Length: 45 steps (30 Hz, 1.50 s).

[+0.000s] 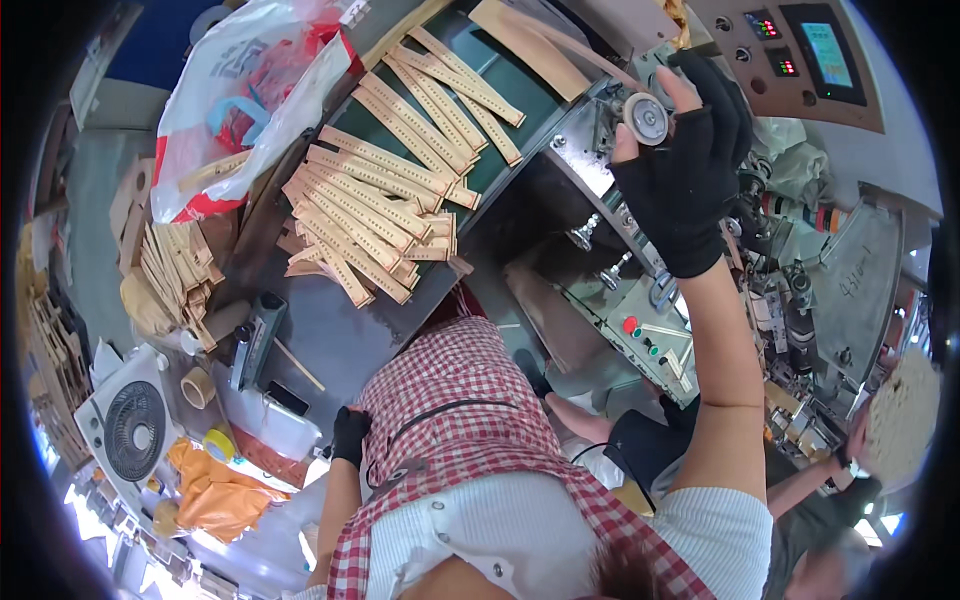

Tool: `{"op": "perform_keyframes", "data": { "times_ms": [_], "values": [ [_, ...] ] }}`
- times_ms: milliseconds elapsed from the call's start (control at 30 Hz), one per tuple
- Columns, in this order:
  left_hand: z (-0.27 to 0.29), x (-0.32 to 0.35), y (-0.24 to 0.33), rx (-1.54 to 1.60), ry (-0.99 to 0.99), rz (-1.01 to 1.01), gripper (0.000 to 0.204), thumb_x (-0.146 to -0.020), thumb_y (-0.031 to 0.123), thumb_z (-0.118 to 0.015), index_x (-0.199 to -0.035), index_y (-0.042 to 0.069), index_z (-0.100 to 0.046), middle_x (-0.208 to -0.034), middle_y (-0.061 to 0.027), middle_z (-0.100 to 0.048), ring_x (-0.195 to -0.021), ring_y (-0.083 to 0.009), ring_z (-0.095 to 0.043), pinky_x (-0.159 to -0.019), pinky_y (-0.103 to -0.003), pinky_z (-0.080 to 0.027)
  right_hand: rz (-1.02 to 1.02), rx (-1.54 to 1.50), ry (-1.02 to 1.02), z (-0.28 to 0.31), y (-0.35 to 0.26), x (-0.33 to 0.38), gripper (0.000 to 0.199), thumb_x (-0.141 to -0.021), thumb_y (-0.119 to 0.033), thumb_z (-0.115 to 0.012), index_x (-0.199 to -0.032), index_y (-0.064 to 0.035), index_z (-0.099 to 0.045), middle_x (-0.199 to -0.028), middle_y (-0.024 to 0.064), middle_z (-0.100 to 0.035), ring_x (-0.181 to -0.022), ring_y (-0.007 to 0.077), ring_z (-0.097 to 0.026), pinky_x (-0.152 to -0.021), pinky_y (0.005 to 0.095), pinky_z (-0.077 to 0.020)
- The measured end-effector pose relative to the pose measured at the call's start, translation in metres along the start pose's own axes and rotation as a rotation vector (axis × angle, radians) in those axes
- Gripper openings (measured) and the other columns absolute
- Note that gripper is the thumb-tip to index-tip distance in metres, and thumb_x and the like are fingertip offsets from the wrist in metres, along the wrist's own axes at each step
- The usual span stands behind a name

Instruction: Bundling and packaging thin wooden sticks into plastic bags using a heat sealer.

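Note:
My right hand (pixel 690 150), in a black glove with bare fingertips, is at the machine on the right. Its thumb and forefinger close round the rim of a small metal wheel (pixel 647 118). Low at the left side of my checked apron rests my left hand (pixel 351 434), also black-gloved; its fingers are mostly hidden. Many pale flat strips (pixel 350 220) with rows of small dark marks lie fanned and overlapping on the dark tabletop and green surface (pixel 490 75). A wider tan piece (pixel 530 50) lies at the far end beside the wheel.
A plastic bag (pixel 250 110) stands left of the strips, with another strip bundle (pixel 180 275) below it. A white fan (pixel 135 430), a tape roll (pixel 197 387) and orange cloth (pixel 220 490) are lower left. A control panel (pixel 800 60) is upper right; other people work lower right.

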State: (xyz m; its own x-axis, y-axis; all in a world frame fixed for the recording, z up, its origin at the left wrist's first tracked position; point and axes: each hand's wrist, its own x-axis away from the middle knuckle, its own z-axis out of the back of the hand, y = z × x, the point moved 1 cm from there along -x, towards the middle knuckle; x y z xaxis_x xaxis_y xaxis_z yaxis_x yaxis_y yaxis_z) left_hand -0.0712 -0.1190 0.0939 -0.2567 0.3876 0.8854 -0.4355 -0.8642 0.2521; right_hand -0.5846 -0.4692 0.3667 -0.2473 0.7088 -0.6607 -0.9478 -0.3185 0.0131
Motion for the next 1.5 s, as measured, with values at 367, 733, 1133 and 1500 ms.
{"op": "perform_keyframes", "data": {
  "times_ms": [367,733,1133,1500],
  "values": [
    [0.015,0.001,-0.023,0.117,0.060,-0.029,0.025,-0.088,0.025,-0.058,-0.095,0.002,-0.058,-0.077,-0.0054,-0.060,-0.071,-0.0163,-0.058,-0.064,-0.030,-0.046,-0.059,-0.243,-0.315,-0.054,-0.081,0.023,0.051,-0.078,-0.022,-0.070,-0.121,-0.0035,-0.052,-0.120,0.0170,-0.054,-0.111,0.0327,-0.052,-0.093,0.0393,-0.0424],
    [0.016,-0.139,0.003,-0.026,0.279,-0.464,0.074,-0.085,0.038,-0.070,-0.137,-0.001,-0.035,-0.133,-0.0184,-0.049,-0.126,-0.0271,-0.047,-0.099,-0.033,-0.040,-0.131,0.279,-0.381,-0.306,-0.007,0.102,0.089,-0.075,-0.060,-0.065,-0.137,-0.0001,-0.040,-0.135,0.0231,-0.047,-0.126,0.0350,-0.045,-0.105,0.0403,-0.0365],
    [-0.020,-0.247,0.097,0.819,0.430,-0.935,0.110,-0.076,0.049,-0.073,-0.148,-0.001,-0.006,-0.149,-0.0244,-0.022,-0.139,-0.0316,-0.025,-0.111,-0.039,-0.026,0.043,0.021,-0.441,-0.289,-0.245,0.162,0.068,-0.087,-0.042,-0.059,-0.134,0.0036,-0.041,-0.122,0.0249,-0.054,-0.109,0.0394,-0.052,-0.096,0.0438,-0.0404],
    [-0.029,-0.270,0.119,0.603,0.777,-0.922,0.101,-0.073,0.034,-0.078,-0.143,-0.006,-0.017,-0.141,-0.0248,-0.035,-0.130,-0.0341,-0.038,-0.108,-0.035,-0.031,-0.758,-0.797,-0.961,-0.332,-0.360,0.272,0.068,-0.082,-0.049,-0.061,-0.124,0.0028,-0.046,-0.116,0.0264,-0.058,-0.100,0.0393,-0.059,-0.084,0.0443,-0.0475]
  ]
}}
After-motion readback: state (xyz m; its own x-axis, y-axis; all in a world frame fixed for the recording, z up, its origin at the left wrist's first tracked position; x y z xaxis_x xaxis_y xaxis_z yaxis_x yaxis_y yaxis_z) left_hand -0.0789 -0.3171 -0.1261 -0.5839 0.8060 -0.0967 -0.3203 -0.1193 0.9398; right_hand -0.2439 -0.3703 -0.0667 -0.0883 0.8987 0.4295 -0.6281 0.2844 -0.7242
